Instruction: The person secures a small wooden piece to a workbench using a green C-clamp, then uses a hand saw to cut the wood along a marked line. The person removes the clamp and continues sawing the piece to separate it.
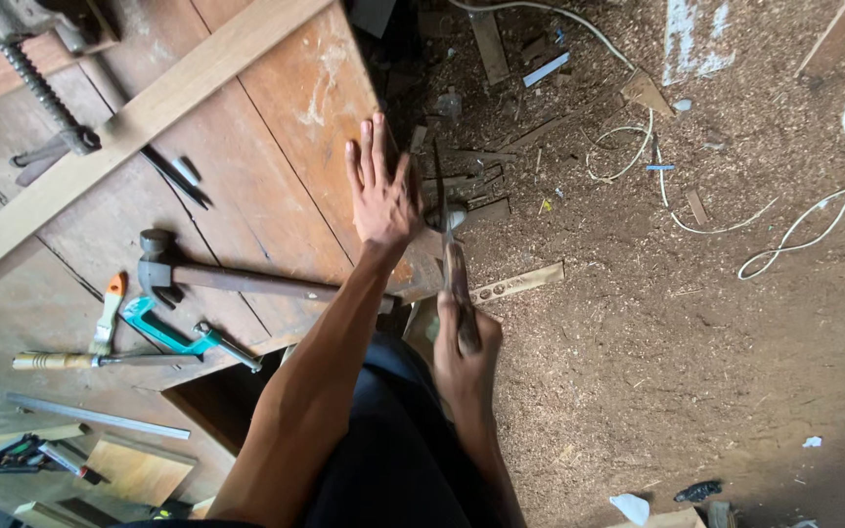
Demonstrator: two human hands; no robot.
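Note:
My left hand (380, 186) lies flat, fingers spread, on the right edge of a brown wooden panel (295, 108) on the workbench. My right hand (466, 360) is closed round the wooden handle of a hammer (456, 284). The hammer points away from me, and its metal head sits just right of the panel's edge, close to my left wrist. Dark clothing on my lap fills the bottom centre, and what the hammer head touches is hidden.
A second hammer (163, 262), a teal-framed tool (170, 332), an orange-handled brush (108, 311), a chisel (61, 361) and a metal ruler (100, 418) lie on the bench. A long pale plank (139, 115) crosses it. White cable (814, 205) and wood offcuts (518, 284) lie on the sawdust floor.

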